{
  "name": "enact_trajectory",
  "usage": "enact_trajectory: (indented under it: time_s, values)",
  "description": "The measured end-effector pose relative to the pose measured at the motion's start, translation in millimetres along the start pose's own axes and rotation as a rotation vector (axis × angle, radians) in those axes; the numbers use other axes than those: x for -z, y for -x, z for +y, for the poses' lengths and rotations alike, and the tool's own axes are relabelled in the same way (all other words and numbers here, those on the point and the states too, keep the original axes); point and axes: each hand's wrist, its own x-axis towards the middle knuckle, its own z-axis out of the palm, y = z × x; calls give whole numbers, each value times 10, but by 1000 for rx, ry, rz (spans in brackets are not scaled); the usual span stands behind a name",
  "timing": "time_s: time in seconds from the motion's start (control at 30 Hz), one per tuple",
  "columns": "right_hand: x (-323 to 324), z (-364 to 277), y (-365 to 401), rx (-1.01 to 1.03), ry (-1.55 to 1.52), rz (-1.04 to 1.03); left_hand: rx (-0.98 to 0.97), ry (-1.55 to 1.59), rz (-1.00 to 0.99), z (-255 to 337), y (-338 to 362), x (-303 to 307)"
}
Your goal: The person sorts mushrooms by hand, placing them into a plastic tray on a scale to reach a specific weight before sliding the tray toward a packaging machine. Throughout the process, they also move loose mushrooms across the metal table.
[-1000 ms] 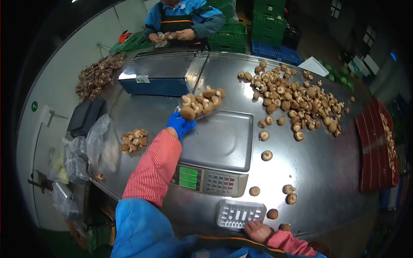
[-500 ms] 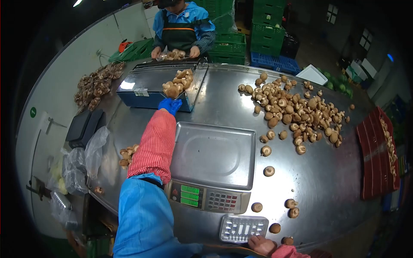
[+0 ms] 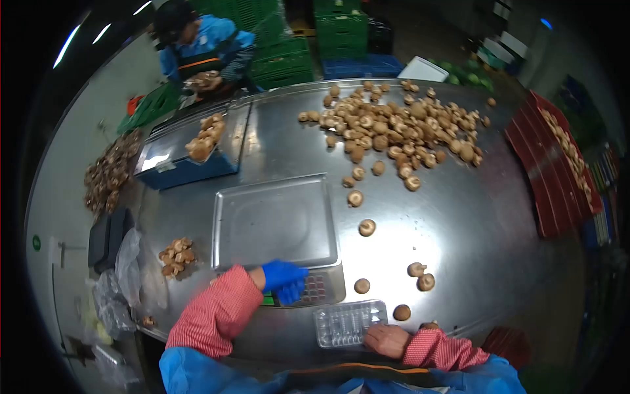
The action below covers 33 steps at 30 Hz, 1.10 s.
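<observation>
Resting over the keypad (image 3: 319, 287) of the scale (image 3: 275, 220), the left hand (image 3: 283, 279), seen from the head camera in a blue glove, is lying with its fingers loosely bent and is holding nothing. The right hand (image 3: 387, 339), bare, is touching the near right corner of the clear plastic tray (image 3: 344, 323), which is sitting on the steel desk (image 3: 485, 249) just in front of the scale; its fingers are curling at the rim, but whether they are gripping it I cannot tell. Loose mushrooms (image 3: 401, 312) are lying just beside the tray and to the right of the scale's platform, and a big mushroom pile (image 3: 394, 128) is spreading across the far side of the desk. A small heap (image 3: 176, 253) is sitting left of the scale, near some plastic bags (image 3: 125, 276). A filled tray (image 3: 203, 141) is resting on a blue machine (image 3: 190, 172) at the far left, where a co-worker (image 3: 200, 49) is holding another tray of mushrooms. A red crate (image 3: 558, 164) is standing at the desk's right edge.
</observation>
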Motion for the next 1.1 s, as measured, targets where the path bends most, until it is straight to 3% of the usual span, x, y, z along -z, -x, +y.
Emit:
enact_trajectory:
  time_s: [0.07,0.27,0.67,0.77,0.87,0.97,1.0,1.07,1.1]
  values:
    - [-16,5,0,32,-76,11,24,29,-77,-223,-136,-253]
    - [-217,30,96,27,-8,-16,-100,319,-11,-404,-265,-443]
    - [-220,-83,58,-51,76,-53,-200,322,100,-814,-349,-711]
    - [-146,-54,50,49,115,58,-118,175,70,-840,-300,-716]
    - [16,-20,41,64,12,94,378,-187,95,-468,-167,-912]
    - [459,-107,90,-25,52,225,305,225,-8,-443,-59,-1066]
    - [560,-124,94,-29,43,255,194,276,-30,-493,-171,-1088]
    - [672,-90,76,-53,-10,166,-31,370,-74,-509,-451,-1133]
    - [748,-43,68,-68,-34,125,-12,276,-67,-414,-524,-1153]
